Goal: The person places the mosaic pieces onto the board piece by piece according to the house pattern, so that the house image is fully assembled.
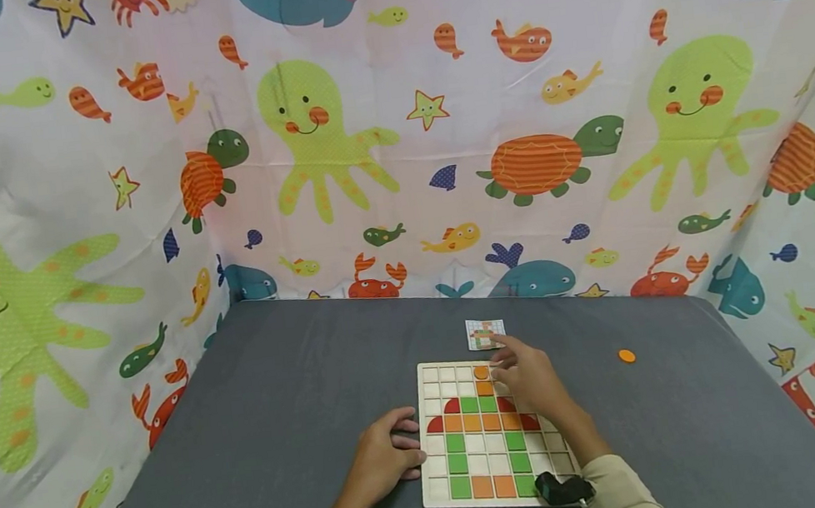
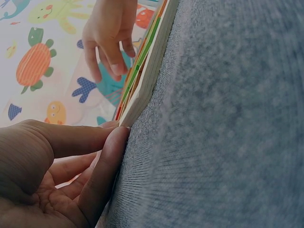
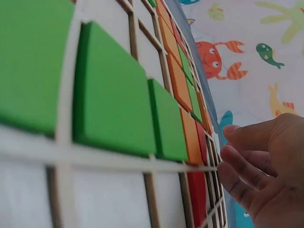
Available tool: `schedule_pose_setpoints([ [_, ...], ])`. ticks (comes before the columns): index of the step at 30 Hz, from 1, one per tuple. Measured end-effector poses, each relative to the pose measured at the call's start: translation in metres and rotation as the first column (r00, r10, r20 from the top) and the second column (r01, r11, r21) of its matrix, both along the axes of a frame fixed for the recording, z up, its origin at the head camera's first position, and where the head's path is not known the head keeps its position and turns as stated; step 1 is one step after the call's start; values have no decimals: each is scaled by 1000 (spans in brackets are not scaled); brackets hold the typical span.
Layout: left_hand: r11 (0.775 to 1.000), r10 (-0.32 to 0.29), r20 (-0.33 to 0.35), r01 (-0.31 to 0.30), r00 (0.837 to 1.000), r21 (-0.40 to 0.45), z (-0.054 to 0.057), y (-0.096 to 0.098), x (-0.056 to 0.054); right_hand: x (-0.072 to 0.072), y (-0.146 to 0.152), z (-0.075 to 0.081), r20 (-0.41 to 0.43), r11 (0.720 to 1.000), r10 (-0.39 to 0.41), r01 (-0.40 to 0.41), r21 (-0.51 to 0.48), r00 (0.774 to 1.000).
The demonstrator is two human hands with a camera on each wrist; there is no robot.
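A pale wooden grid board (image 1: pixel 439 485) lies on the table, holding green square tiles (image 1: pixel 457 464), orange square tiles (image 1: pixel 483 488) and dark red curved pieces (image 1: pixel 435 425). An orange round piece (image 1: pixel 481 372) sits in its top row. At the board's left edge, my left hand (image 1: pixel 380 461) pinches the rim between thumb and finger, which the left wrist view shows close up. Over the upper right part hovers my right hand (image 1: pixel 530 376), its fingers loosely bent and holding nothing. Its index fingertip overlaps the lower edge of a small pattern card (image 1: pixel 480 334); contact is unclear.
An orange disc (image 1: pixel 626 356) lies on the grey cloth-covered table (image 1: pixel 281 402), right of the board. Curtains (image 1: pixel 390 231) printed with sea animals hang behind and along both sides. A black device (image 1: pixel 561 489) on the right wrist overlaps the board's lower right corner.
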State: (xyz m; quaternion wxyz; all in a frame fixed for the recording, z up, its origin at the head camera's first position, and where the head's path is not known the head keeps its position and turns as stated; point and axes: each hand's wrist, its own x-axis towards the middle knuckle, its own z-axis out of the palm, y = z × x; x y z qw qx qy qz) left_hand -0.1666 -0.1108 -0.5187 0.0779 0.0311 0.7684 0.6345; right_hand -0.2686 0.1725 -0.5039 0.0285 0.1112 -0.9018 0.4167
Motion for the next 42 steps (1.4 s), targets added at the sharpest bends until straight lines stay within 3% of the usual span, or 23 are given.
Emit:
schedule_pose_setpoints([
  [18,1000,1,3,-1,1000,12,-3,0,-1,0,55,12,-97,995,-93,90,-33,991],
  [33,1000,6,1,-6,1000,5,-2,0,-1,-2,102,20,-57,978,-208,206,-46,976],
  [42,1000,0,-5,0,1000,4,0,1,0,-2,127,19,-24,959,-284,284,-5,959],
])
